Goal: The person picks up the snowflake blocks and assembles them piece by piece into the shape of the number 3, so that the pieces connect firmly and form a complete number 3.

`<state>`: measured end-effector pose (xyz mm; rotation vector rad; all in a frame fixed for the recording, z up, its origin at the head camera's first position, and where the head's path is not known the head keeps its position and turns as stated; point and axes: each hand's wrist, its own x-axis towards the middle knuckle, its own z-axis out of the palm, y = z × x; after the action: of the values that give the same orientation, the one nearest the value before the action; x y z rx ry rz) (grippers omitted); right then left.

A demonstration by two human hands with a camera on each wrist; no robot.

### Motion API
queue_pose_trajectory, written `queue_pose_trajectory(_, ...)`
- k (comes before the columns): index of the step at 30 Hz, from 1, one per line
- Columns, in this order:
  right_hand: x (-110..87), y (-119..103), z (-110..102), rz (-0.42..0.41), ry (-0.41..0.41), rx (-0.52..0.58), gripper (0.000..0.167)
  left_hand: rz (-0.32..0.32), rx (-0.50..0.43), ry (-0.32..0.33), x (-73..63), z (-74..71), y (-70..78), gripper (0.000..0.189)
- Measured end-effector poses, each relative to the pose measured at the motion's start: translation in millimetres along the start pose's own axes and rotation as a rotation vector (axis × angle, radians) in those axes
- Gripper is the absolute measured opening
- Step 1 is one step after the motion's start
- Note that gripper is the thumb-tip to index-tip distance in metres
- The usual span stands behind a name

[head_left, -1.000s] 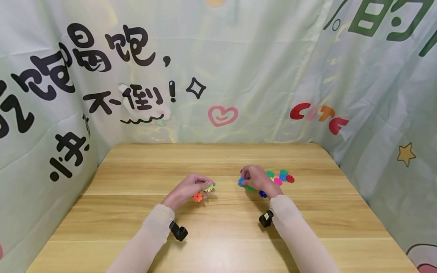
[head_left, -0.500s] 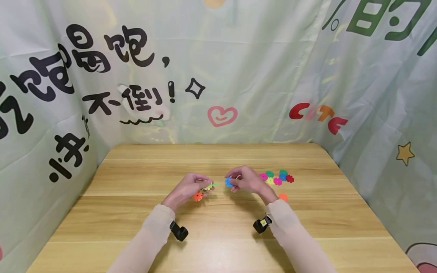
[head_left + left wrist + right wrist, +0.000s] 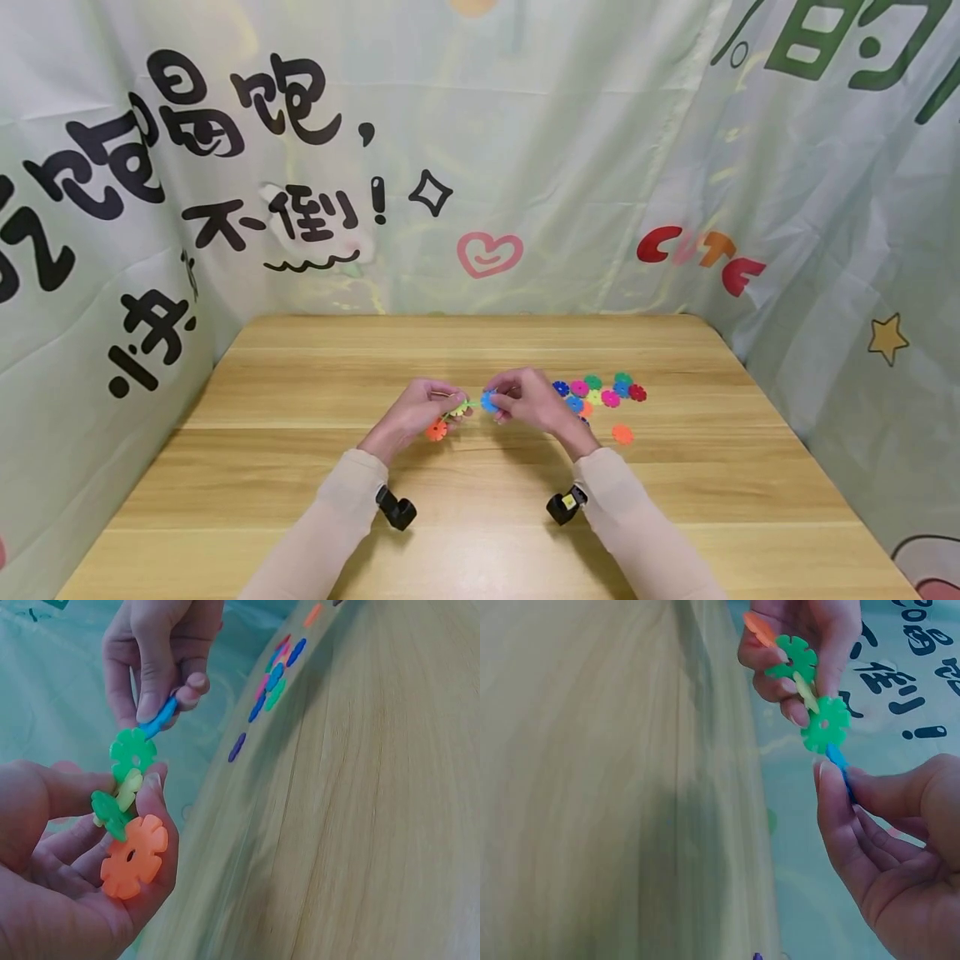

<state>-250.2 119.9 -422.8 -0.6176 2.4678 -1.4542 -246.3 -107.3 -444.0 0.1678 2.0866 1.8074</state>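
My left hand (image 3: pixel 412 412) pinches a short chain of flower-shaped plastic discs between thumb and fingers. In the left wrist view the chain runs from an orange disc (image 3: pixel 142 855) through a green disc (image 3: pixel 111 816) and a pale yellow disc (image 3: pixel 130 789) to another green disc (image 3: pixel 124 746). My right hand (image 3: pixel 534 400) pinches a blue disc (image 3: pixel 838 766) between thumb and fingertips, seen edge-on in the right wrist view. Its edge meets the rim of the end green disc; whether their notches interlock, I cannot tell. Both hands are above the table, close together.
Several loose flower discs lie on the wooden table (image 3: pixel 480 533) to the right, among them a dark red one (image 3: pixel 637 392) and a bright pink one (image 3: pixel 611 398). Nearer sits a separate orange disc (image 3: pixel 622 434). A printed curtain (image 3: pixel 570 167) hangs behind the table.
My right hand has moved left from the loose discs, carrying the blue disc to the chain's green end, uncovering more discs behind it. My left hand has stayed nearly still.
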Motion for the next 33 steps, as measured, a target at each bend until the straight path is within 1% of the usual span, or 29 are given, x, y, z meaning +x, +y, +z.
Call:
queue_pose_trajectory(5, 1.6, -1, 9, 0.0, 0.075, 0.013, 0.014, -0.011, 0.002, 0.031, 0.3, 1.8, 2.2, 0.029)
queue_pose_trajectory(10, 2.1, -6, 14, -0.001, 0.145, 0.025, 0.011, -0.05, -0.01, 0.079, 1.2, 3.6, 7.5, 0.028)
queue_pose_trajectory(14, 1.8, -11, 16, -0.009, 0.193, 0.008, 0.008, -0.068, -0.011, 0.085, 1.6, 4.0, 13.0, 0.028)
queue_pose_trajectory(19, 1.9, -15, 19, -0.017, 0.223, -0.003, 0.006, -0.073, 0.001, 0.091, 0.9, 4.0, 15.7, 0.027)
queue_pose_trajectory(23, 1.5, -14, 22, 0.013, 0.257, 0.0, 0.006, -0.076, 0.009, 0.095, 0.3, 5.6, 16.1, 0.026)
queue_pose_trajectory(27, 1.3, -16, 24, 0.036, 0.29, -0.009, 0.006, -0.077, -0.004, 0.097, 0.5, 7.8, 15.4, 0.025)
queue_pose_trajectory(33, 1.1, -20, 23, 0.052, 0.319, -0.019, 0.006, -0.079, -0.028, 0.124, 1.0, 11.1, 15.0, 0.023)
